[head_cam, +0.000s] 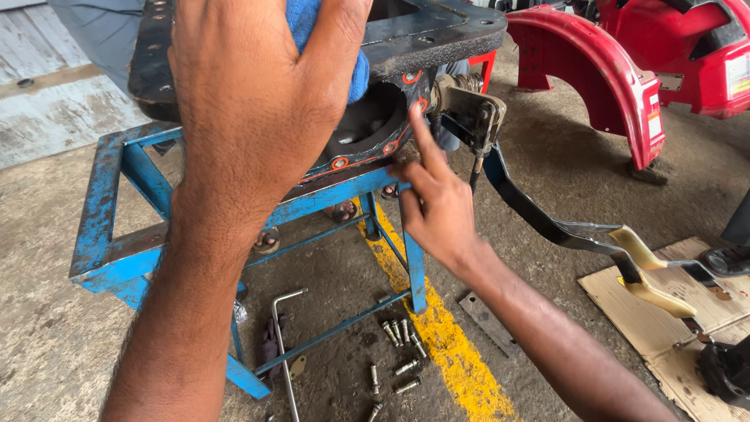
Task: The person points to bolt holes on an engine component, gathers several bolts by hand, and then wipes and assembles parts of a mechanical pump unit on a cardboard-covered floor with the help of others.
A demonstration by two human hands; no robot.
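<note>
A blue metal stand (109, 258) sits on the concrete floor (47, 344), its open frame filling the left and middle of the view. On top of it rests a heavy black machine housing (437, 31) with a round opening in its near face and red-ringed bolt holes along the edge.

The left hand (250, 109) comes up large in the foreground, fingers curled down over a blue cloth (308, 23) and pressing it against the top of the housing, above the opening. Only a small part of the cloth shows past the fingers.

Below, on the floor inside the stand's front edge, lies one bent metal rod (283, 344) shaped like an L-wrench. Just to its right, about nine loose bolts (398, 336) are scattered near the stand's right front leg, beside a yellow painted line (445, 336) that runs across the floor.

The right hand (433, 203) is at the right front corner of the stand, mostly closed with the forefinger stretched up, its tip touching the housing's lower right edge near a bolt hole. It grips nothing.

Right of that hand, a black lever arm (539, 219) with a cream handle (652, 273) slants down from the housing towards flattened cardboard (625, 312) on the floor. Two red fenders (609, 78) stand at the top right.
</note>
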